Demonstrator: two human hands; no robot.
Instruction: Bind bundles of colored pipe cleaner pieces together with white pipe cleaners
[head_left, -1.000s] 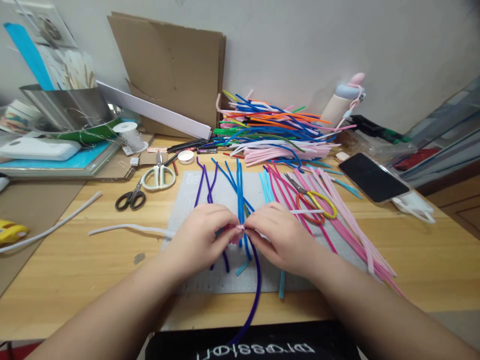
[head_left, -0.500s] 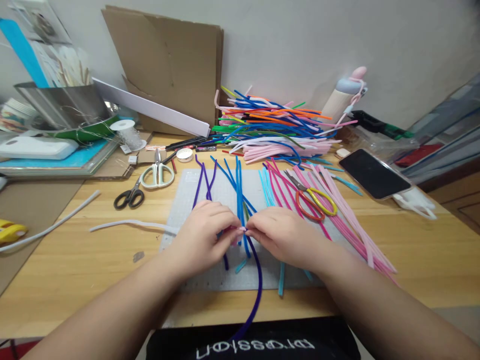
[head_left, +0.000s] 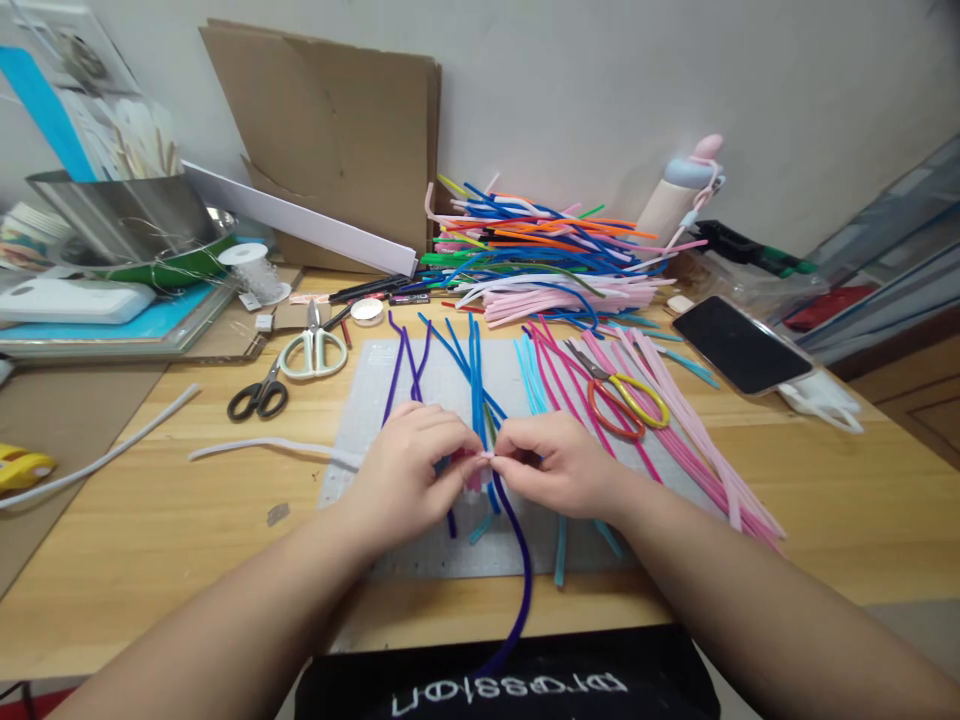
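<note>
Over the grey cutting mat (head_left: pixel 450 560), my left hand (head_left: pixel 416 470) and my right hand (head_left: pixel 559 465) meet fingertip to fingertip. Both are closed in a pinch at one end of a dark purple pipe cleaner (head_left: pixel 527 570), whose tail curves down toward my lap. A small pale pink bit (head_left: pixel 487 457) shows between the fingertips; its shape is mostly hidden. Blue pipe cleaners (head_left: pixel 475 370) lie under and beyond the hands. Left of them are shorter purple pipe cleaners (head_left: pixel 396 370), and light blue pipe cleaners (head_left: pixel 532 375) lie near my right hand.
Pink pipe cleaners (head_left: pixel 694 430) and red-and-yellow-handled scissors (head_left: pixel 626 403) lie on the right, near a phone (head_left: pixel 742 345). White-handled scissors (head_left: pixel 313 352) and black-handled scissors (head_left: pixel 259 396) lie left. A mixed pipe cleaner pile (head_left: pixel 547 250) and cardboard (head_left: pixel 337 140) are behind.
My right hand's fingers have shifted slightly and opened a wider gap behind the pinch. The purple pipe cleaner's tail has swung a little to the right. The view has moved slightly.
</note>
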